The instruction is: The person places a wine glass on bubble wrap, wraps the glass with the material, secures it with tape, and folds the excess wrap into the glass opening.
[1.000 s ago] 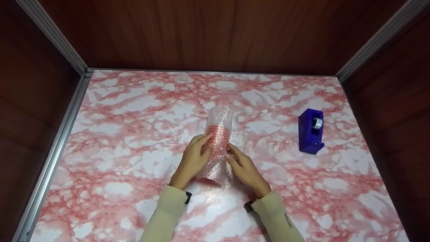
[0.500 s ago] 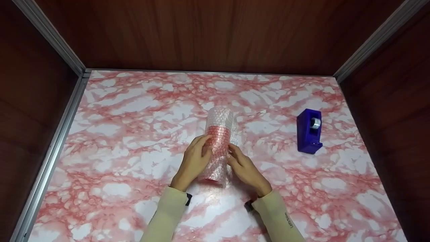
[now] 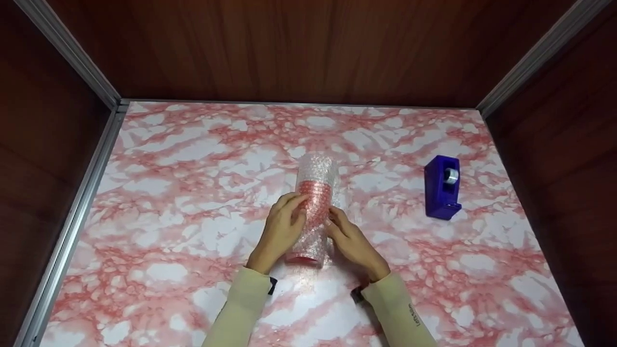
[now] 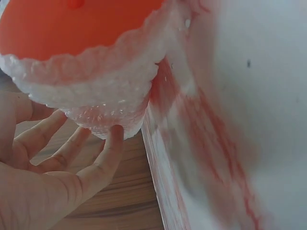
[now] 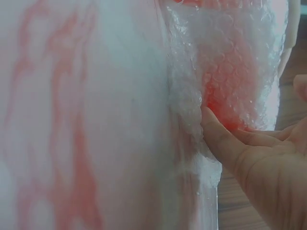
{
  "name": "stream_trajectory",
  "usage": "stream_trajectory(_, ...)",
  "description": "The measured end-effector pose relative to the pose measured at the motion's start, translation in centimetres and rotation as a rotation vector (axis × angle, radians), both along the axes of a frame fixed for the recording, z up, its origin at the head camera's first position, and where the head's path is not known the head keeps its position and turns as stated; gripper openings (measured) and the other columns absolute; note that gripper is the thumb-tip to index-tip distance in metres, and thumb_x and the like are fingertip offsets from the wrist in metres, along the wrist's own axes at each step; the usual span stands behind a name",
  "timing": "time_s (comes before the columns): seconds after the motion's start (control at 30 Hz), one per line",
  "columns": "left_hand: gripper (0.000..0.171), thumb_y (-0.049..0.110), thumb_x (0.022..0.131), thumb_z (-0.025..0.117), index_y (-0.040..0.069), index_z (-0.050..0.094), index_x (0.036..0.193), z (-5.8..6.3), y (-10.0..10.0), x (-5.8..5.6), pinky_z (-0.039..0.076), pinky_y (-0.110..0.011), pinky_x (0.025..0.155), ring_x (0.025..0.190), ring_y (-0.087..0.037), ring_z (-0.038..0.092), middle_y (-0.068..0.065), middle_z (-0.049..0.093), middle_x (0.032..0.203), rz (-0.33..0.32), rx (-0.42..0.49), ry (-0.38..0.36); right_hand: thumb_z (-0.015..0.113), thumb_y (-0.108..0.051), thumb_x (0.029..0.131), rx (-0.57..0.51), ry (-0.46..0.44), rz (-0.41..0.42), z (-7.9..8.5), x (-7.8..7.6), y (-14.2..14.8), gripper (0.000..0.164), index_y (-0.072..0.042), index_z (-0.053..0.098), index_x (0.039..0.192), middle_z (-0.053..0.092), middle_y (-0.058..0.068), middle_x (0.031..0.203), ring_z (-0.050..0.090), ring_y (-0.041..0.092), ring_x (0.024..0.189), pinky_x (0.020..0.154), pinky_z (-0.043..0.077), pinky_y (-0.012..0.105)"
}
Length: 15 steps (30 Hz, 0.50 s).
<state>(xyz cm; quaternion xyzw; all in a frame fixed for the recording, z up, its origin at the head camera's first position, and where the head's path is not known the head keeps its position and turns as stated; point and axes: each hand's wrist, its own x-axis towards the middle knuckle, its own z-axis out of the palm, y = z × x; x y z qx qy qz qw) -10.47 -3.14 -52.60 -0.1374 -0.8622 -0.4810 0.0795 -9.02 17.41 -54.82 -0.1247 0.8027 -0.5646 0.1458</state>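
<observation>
Bubble wrap (image 3: 314,212) covers an orange cup (image 4: 72,24) that lies on its side near the middle of the pink marbled bench (image 3: 193,159), and we hold the bundle from both sides. Our left hand (image 3: 279,230) curls its fingers over the wrap's left side; our right hand (image 3: 354,243) presses its fingertips (image 5: 213,129) into the wrap's loose edge on the right. Well to the right of the bundle, apart from both hands, stands a blue tape dispenser (image 3: 441,193).
</observation>
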Motion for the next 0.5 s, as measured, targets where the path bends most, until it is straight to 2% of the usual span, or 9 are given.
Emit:
stream_trajectory(0.2,0.036,0.009,0.098,0.059,0.008,0.065,0.133,0.0,0.25,0.09,0.048,-0.039,0.095,0.117,-0.024,0.057,-0.013,0.052,0.137,-0.026,0.007,-0.016,0.042,-0.034,0.109,-0.012,-0.024,-0.008,-0.01,-0.07,0.11,0.057,-0.008,0.027,0.157,0.036,0.016,0.155,0.037,0.03,0.141,0.104,0.043,0.046)
stream_trajectory(0.37,0.035,0.009,0.099,0.059,0.003,0.063,0.133,0.19,0.57,0.23,0.05,-0.037,0.092,0.115,-0.026,0.059,-0.015,0.051,0.137,-0.044,-0.02,0.023,0.043,-0.04,0.108,-0.008,-0.045,-0.039,0.02,-0.14,0.23,0.058,-0.008,0.031,0.155,0.041,0.014,0.152,0.044,0.03,0.135,0.101,0.046,0.045)
stream_trajectory(0.5,0.034,0.008,0.099,0.059,0.001,0.063,0.132,0.23,0.92,0.25,0.05,-0.037,0.094,0.115,-0.027,0.059,-0.016,0.052,0.136,-0.051,-0.055,0.069,0.044,-0.035,0.108,-0.019,-0.052,-0.066,-0.06,-0.25,0.3,0.054,-0.006,0.035,0.153,0.043,0.014,0.15,0.046,0.029,0.133,0.1,0.047,0.044)
